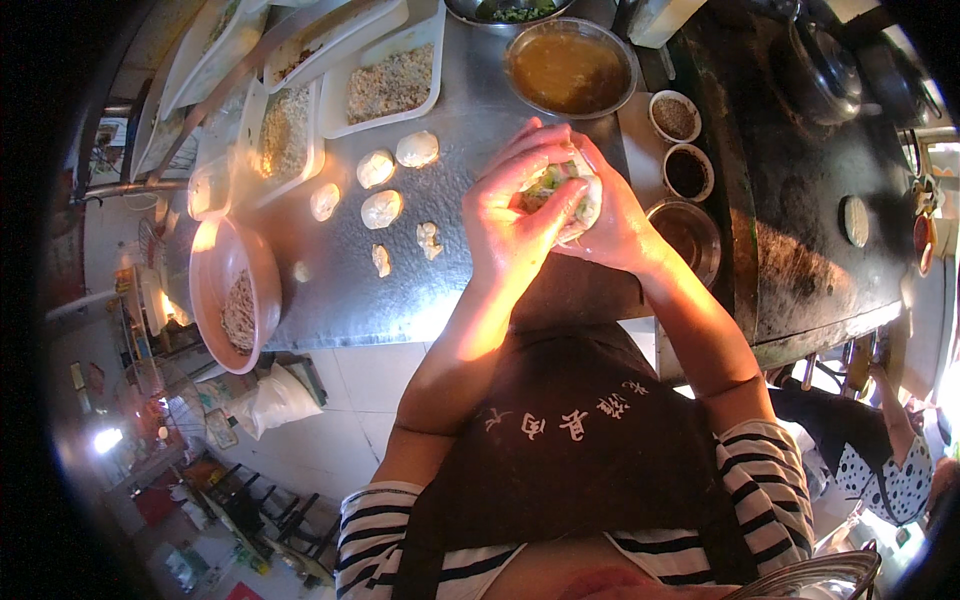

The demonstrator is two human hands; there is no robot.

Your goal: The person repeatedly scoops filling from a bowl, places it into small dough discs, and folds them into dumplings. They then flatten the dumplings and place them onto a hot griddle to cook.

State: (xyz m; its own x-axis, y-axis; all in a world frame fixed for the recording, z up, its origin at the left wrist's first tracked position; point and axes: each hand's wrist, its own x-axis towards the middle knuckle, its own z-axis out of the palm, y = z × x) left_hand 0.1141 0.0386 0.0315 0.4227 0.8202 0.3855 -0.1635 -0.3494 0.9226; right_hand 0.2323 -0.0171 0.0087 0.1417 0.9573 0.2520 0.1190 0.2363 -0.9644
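Note:
Between my two hands, above the steel worktop, is a piece of white dough with green and pale filling showing in its opening. My left hand curls around its left side, the thumb lying over the filling. My right hand cups the dough from the right and below; part of its fingers is hidden. Both hands look wet or oily. Several dough balls lie on the worktop to the left, with two smaller dough scraps closer to me.
A pink bowl of filling stands at left, near white trays of chopped filling. Ahead are a metal bowl of brown liquid and small bowls of seeds and dark seasoning. A flat dough round rests on the griddle. Another person is at right.

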